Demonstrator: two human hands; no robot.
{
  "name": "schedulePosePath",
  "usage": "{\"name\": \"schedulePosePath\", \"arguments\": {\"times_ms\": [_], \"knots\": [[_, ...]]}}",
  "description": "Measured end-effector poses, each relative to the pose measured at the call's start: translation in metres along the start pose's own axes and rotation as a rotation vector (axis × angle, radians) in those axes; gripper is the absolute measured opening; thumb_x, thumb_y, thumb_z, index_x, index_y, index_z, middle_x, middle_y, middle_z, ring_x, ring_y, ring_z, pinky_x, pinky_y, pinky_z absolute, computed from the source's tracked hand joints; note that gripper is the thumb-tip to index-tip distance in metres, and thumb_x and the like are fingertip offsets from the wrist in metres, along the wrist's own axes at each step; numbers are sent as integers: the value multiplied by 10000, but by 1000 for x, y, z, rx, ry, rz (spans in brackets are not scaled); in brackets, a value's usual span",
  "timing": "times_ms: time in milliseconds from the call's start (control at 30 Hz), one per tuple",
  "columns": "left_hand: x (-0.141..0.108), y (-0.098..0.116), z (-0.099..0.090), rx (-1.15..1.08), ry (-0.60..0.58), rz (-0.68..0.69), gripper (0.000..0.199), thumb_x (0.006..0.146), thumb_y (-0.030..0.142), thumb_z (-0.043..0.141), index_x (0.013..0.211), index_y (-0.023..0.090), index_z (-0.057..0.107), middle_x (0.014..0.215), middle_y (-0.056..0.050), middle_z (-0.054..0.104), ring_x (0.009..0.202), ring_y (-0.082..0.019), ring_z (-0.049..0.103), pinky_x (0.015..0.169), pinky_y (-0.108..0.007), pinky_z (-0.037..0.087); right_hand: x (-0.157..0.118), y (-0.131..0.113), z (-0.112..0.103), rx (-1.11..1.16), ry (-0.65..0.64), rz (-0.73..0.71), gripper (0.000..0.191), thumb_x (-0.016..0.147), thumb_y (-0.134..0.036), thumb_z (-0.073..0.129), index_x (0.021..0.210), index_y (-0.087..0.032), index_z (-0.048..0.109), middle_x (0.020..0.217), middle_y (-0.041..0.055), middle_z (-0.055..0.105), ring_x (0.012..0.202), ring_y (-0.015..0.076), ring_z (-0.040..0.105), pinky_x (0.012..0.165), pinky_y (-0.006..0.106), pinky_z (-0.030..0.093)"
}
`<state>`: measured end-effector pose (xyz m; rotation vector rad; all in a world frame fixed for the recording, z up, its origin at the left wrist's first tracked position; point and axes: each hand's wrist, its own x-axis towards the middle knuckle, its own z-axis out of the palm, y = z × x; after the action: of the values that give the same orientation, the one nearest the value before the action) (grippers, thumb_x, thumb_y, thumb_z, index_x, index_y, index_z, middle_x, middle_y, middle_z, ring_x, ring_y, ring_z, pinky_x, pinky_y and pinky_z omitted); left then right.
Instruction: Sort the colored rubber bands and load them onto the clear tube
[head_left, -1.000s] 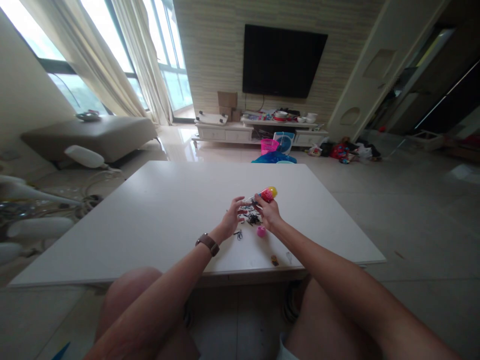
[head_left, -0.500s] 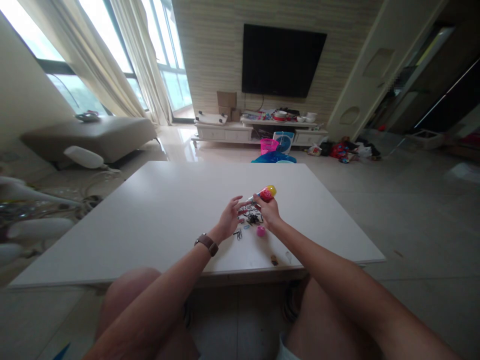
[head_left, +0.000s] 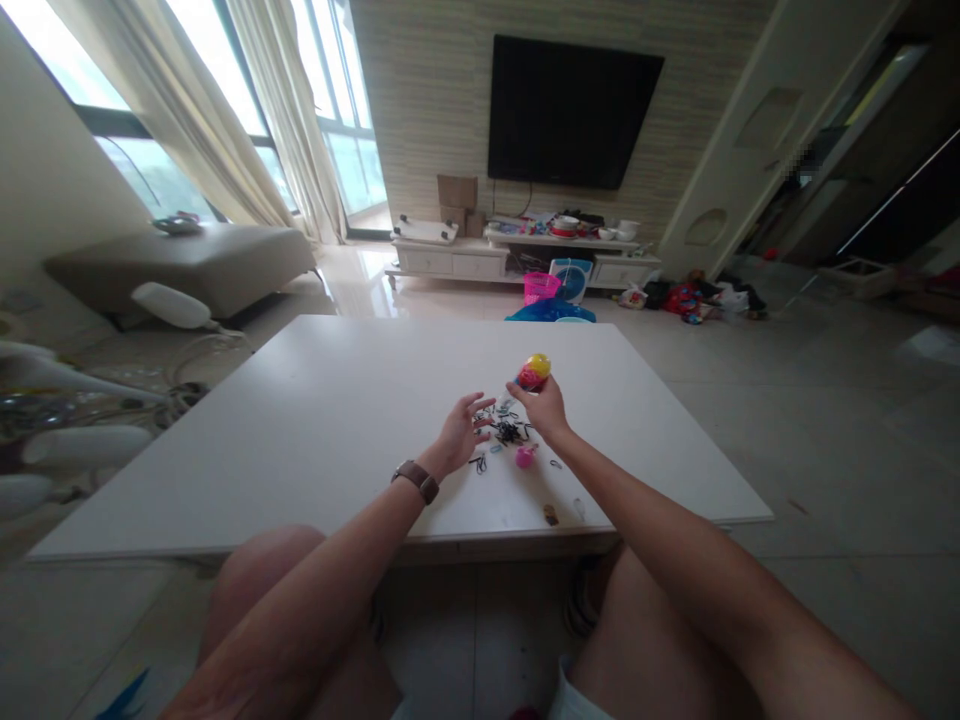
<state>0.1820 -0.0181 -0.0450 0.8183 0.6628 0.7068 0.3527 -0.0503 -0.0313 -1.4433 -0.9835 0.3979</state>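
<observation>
My right hand (head_left: 550, 408) is closed around a small red and yellow bottle-shaped container (head_left: 535, 370). Its yellow end points up and away, and its pale narrow end tilts down over a heap of small black clips (head_left: 510, 432). Left of the heap, my left hand (head_left: 456, 435) hovers with fingers spread and nothing in it; a watch sits on that wrist. Close in front of the heap lies a round pink item (head_left: 525, 457). A few loose clips (head_left: 479, 464) are scattered around, too small to make out exactly.
The white table (head_left: 337, 430) spreads under both hands. Near its front edge lie a small brown and yellow item (head_left: 550, 514) and a clear loop-like piece (head_left: 579, 509). Beyond the far edge are a blue plastic bag (head_left: 551, 310) and a pink basket (head_left: 540, 286).
The container in my right hand has risen slightly and tilted more steeply, moving away from my left hand. My left hand stays spread in about the same place.
</observation>
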Motion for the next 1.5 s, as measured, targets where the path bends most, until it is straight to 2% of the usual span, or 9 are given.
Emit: {"name": "schedulePosePath", "arguments": {"times_ms": [267, 333, 400, 533, 700, 1067, 1300, 1500], "knots": [[3, -4, -3, 157, 130, -25, 378, 840, 524, 531, 1143, 299, 547, 1528, -34, 456, 1083, -234, 579, 765, -342, 477, 0, 3, -4, -121, -48, -119, 374, 683, -451, 798, 909, -224, 605, 828, 14, 687, 707, 186, 594, 698, 314, 493], [7, -7, -6, 277, 179, 13, 375, 837, 495, 557, 1151, 290, 553, 1430, -63, 533, 1085, -233, 579, 776, -332, 462, 0, 2, -4, -131, -62, -148, 361, 694, -432, 791, 926, -225, 606, 840, 13, 685, 720, 184, 592, 702, 313, 493], [11, -9, -9, 442, 224, 69, 363, 829, 451, 585, 1141, 266, 576, 1243, -85, 616, 1046, -235, 578, 783, -330, 447, 0, 2, -3, -152, -78, -160, 347, 708, -420, 781, 934, -225, 605, 850, 12, 686, 727, 181, 590, 707, 313, 495], [12, -11, -13, 655, 241, 145, 349, 835, 431, 593, 1114, 223, 611, 919, -61, 633, 887, -239, 571, 797, -362, 439, -2, 2, -2, -169, -83, -157, 335, 700, -404, 786, 912, -224, 600, 830, 3, 679, 727, 179, 587, 708, 314, 499], [9, -10, -14, 668, 236, 164, 298, 832, 405, 607, 1061, 216, 634, 836, -44, 636, 851, -244, 578, 806, -369, 449, -4, 1, -2, -127, -82, -152, 337, 673, -402, 803, 880, -231, 600, 813, 0, 674, 724, 180, 583, 710, 314, 499], [8, -5, -10, 718, 228, 258, 178, 784, 305, 598, 896, 199, 685, 921, -68, 688, 932, -247, 597, 847, -366, 477, -8, -15, -3, -82, -69, -147, 353, 696, -455, 787, 896, -237, 595, 845, 15, 673, 772, 194, 593, 741, 327, 522], [10, -4, -9, 694, 244, 245, 154, 765, 256, 604, 877, 187, 685, 862, -73, 679, 873, -245, 602, 778, -358, 483, -3, -11, -5, -134, -72, -175, 332, 733, -452, 772, 899, -236, 582, 841, 13, 677, 768, 192, 603, 743, 330, 517], [10, -5, -10, 661, 243, 247, 145, 738, 226, 613, 861, 187, 681, 866, -68, 677, 871, -234, 605, 792, -351, 483, -1, -8, -5, -142, -59, -159, 357, 726, -486, 772, 902, -234, 590, 843, 20, 694, 794, 206, 614, 759, 337, 506]]}}
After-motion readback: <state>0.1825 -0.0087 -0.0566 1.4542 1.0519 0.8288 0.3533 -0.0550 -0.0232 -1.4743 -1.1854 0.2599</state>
